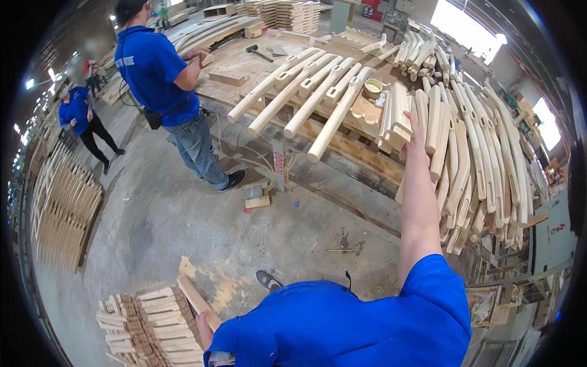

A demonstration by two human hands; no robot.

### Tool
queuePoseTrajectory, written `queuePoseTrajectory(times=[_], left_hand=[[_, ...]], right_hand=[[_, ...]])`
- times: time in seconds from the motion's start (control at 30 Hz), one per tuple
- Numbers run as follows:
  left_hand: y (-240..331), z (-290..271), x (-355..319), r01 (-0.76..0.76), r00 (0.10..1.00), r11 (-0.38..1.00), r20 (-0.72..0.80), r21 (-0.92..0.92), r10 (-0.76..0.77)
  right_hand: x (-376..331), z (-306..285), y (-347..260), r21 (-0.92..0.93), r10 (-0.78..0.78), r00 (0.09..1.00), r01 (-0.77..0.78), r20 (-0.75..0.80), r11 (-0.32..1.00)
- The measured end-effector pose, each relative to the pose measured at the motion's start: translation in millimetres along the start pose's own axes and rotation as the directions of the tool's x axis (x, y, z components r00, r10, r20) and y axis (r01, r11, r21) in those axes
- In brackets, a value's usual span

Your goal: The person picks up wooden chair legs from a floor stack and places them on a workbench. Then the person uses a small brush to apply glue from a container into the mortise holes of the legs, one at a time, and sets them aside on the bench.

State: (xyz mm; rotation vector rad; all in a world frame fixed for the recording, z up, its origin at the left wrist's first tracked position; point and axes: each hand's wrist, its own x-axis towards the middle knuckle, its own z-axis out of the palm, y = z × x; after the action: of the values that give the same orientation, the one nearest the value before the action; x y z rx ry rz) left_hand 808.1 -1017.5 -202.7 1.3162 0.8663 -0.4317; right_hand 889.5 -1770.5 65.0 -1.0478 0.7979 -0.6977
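Low at my left side, my left hand [205,330] grips a pale wooden piece [194,300] beside a floor-level stack of wooden pieces [162,315]. My right arm is stretched forward to the workbench. There my right hand [416,129] is closed at the side of a short wooden slat [401,109] in a small upright bundle; its fingers are partly hidden. Left of that bundle, several long shaped wooden legs [333,119] lie side by side, overhanging the bench edge. A round tin [372,90] stands between them and the bundle.
Many curved wooden parts [471,140] are heaped on the right. A co-worker [153,67] in a blue shirt stands at the bench [223,92], near a mallet [259,53]. Another person [76,113] is farther left, behind a wood stack [64,205]. Cables and a small box [257,196] lie on the floor.
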Motion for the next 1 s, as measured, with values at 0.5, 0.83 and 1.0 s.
queuePoseTrajectory(times=[0.5, 0.83, 1.0], left_hand=[[136.9, 61.7, 93.9, 0.093, 0.964, 0.995, 0.247, 0.045, -0.101], [109.8, 115.6, 40.2, -0.189, 0.877, 0.978, 0.462, 0.083, 0.13], [119.8, 114.0, 16.7, 0.135, 0.8, 0.99, 0.594, -0.043, -0.083]], right_hand=[[6.2, 11.6, 55.3, 0.196, -0.082, 0.971, 0.128, -0.226, 0.972], [9.7, -21.2, 31.5, 0.378, 0.156, 0.987, -0.154, 0.026, 0.913], [15.0, 8.0, 43.3, 0.559, 0.231, 0.969, -0.143, -0.09, 0.816]])
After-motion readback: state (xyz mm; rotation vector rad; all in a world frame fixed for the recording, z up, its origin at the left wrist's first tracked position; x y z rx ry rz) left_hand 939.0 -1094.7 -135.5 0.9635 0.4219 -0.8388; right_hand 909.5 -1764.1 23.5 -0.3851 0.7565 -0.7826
